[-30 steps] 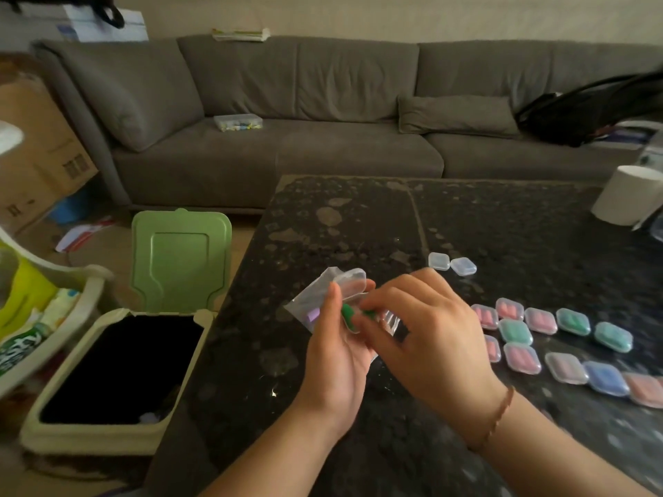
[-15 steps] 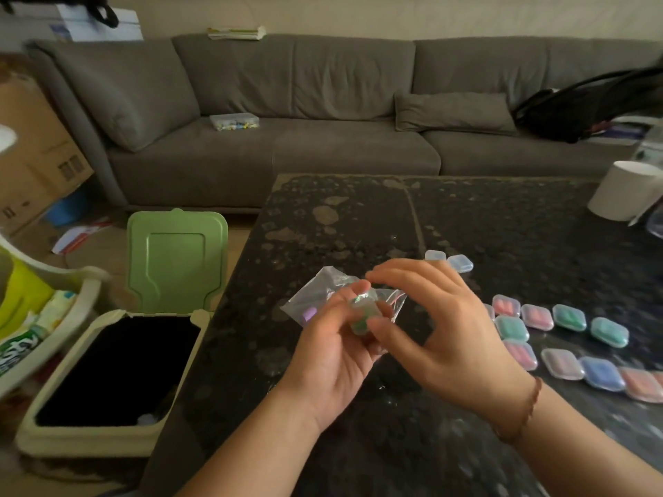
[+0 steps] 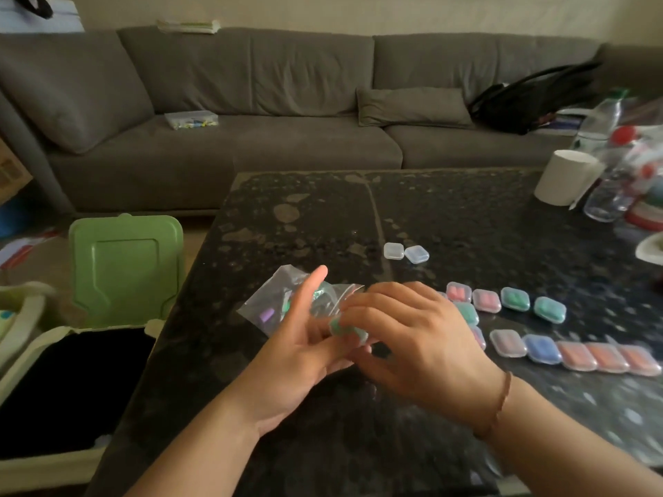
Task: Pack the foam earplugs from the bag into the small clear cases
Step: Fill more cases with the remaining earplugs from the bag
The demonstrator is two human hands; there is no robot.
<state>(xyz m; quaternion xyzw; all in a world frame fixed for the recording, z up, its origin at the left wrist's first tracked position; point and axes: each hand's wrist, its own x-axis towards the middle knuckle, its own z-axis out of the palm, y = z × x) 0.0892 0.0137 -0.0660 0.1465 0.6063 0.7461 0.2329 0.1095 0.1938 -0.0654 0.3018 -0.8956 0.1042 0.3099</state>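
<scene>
Both hands, left [image 3: 297,356] and right [image 3: 412,346], pinch a small rounded-square clear case [image 3: 346,330] of green foam, long axis running 10 to 4 o'clock, above the speckled stone surface [image 3: 323,217]; crinkled plastic bag [image 3: 272,306] at 10 o'clock.

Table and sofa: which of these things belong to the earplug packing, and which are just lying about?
In the job:
bag of earplugs
green-filled case between left hand and right hand
two empty cases
filled cases in rows

Lying about:
white cup
bottles
bin
backpack
box on sofa
</scene>
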